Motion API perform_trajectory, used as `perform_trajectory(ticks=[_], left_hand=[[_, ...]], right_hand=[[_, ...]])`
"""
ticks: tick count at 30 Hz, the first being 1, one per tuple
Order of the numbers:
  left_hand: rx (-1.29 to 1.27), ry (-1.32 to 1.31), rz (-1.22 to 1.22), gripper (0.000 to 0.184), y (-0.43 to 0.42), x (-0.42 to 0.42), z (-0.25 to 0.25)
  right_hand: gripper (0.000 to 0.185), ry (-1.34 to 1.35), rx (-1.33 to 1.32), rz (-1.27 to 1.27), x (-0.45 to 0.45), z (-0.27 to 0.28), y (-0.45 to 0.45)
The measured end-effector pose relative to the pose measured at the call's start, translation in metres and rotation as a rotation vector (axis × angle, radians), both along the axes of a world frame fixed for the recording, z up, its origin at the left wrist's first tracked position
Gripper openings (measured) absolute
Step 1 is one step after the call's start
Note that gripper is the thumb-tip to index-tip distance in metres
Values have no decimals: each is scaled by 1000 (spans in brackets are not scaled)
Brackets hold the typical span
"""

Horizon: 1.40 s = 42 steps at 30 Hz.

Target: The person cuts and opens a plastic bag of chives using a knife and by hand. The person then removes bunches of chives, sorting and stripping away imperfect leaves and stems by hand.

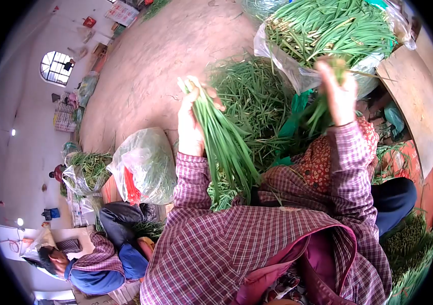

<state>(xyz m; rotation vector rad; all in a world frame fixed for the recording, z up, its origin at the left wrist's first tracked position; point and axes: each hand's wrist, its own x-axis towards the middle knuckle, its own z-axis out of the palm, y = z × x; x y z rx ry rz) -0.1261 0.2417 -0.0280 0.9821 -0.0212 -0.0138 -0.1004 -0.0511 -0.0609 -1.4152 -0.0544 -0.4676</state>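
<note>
Green stalks (pixel 221 134) hang in a long bunch near the centre of the frame as I watch through the head view, pale ends up and leafy tips slanting down toward the lower right. I see the left hand (pixel 190 122) gripping them near the pale ends, thumb and fingers wrapped around the bunch. Right of that, the right hand (pixel 341 96) is blurred, but I make out its fingers closed on a smaller bunch (pixel 320 113), with greens showing above and below the grip.

Between and behind the hands I have a heap of loose greens (pixel 247 91), its lower part partly hidden from me by the left bunch. At the upper right, more cut stalks (pixel 333 28) lie piled on clear plastic (pixel 298 73), and the right hand blocks part of that edge. Near it I see a green strip (pixel 299 104), a red patterned cloth (pixel 323 162) and, at the far right, a curved board (pixel 414 96).

Left of centre stands a clear bag (pixel 150 157) of greens, with red ties (pixel 131 188) against it. Another person (pixel 94 264) sits at the lower left. A checked jacket (pixel 216 244) fills my lower middle, covering whatever lies beneath.
</note>
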Motion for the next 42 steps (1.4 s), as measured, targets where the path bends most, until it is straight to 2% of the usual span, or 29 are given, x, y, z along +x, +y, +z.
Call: perform_trajectory(ticks=[2, 6, 8, 11, 13, 14, 16, 17, 18, 20, 21, 23, 24, 26, 28, 29, 30, 32, 33, 34, 36, 38, 40, 41, 42], left_hand=[[16, -8, -65, 22, -12, 0, -7], [40, -11, -147, 25, -33, -1, -17], [21, 19, -167, 27, -40, -3, -18], [17, 77, -133, 36, -47, -8, -17], [40, 10, -277, 48, -46, -13, -15], [35, 60, -278, 60, -46, -19, -12], [-100, -18, -407, 60, -26, -19, -19], [-117, 10, -357, 63, -18, -23, -15], [-96, 9, -287, 58, -4, -24, -17], [-41, 18, -163, 45, 8, -21, -17], [-43, 20, -165, 45, 8, -19, -22], [33, 61, -89, 29, 3, -13, -24], [-24, 46, -188, 24, 1, -8, -27], [106, 110, -2, 32, -33, -8, -14], [-46, 109, -91, 41, -54, -7, -9], [-111, 70, -109, 43, -55, -2, -24], [-131, 162, -67, 41, -55, 0, -38], [-131, 215, -55, 40, -61, -5, -56], [-60, 141, -76, 40, -59, -8, -63], [-57, 141, -163, 46, -61, -13, -54], [14, 149, -272, 50, -62, -16, -50], [37, 167, -340, 49, -67, -22, -47], [38, 205, -321, 53, -70, -24, -45], [38, 185, -403, 56, -72, -26, -37], [39, 162, -484, 59, -72, -26, -32]], right_hand=[[32, 82, 29, 308, -2, -1, 33], [29, 114, -40, 594, -6, 21, 74], [27, 83, -35, 657, -2, 16, 85], [29, 105, -109, 596, 2, 12, 82], [33, 158, -228, 470, 9, 8, 71], [37, 137, -398, 332, 16, 6, 62], [39, 132, -409, 141, 28, 1, 46], [39, 82, -526, 49, 35, -4, 35], [45, 23, -491, 50, 38, -10, 28], [55, 124, -300, 152, 32, -10, 34], [62, 100, -209, 318, 31, -8, 39], [47, 91, -27, 456, 22, 5, 55], [41, 122, 64, 533, 18, 9, 62], [26, 179, 195, 586, 11, 12, 78], [25, 210, 356, 615, 5, 4, 93], [22, 270, 413, 648, -5, 13, 94], [25, 174, 446, 612, -3, 3, 101], [26, 45, 364, 460, 0, -7, 113], [28, 36, 354, 420, 0, -12, 115], [28, 38, 352, 425, -1, -8, 113], [29, -69, -12, 307, -1, 3, 104], [36, -10, -136, 362, 15, 10, 99], [47, 18, -87, 427, 27, 18, 88], [53, 34, -118, 399, 44, 10, 81], [50, 32, -21, 267, 59, 2, 78]])
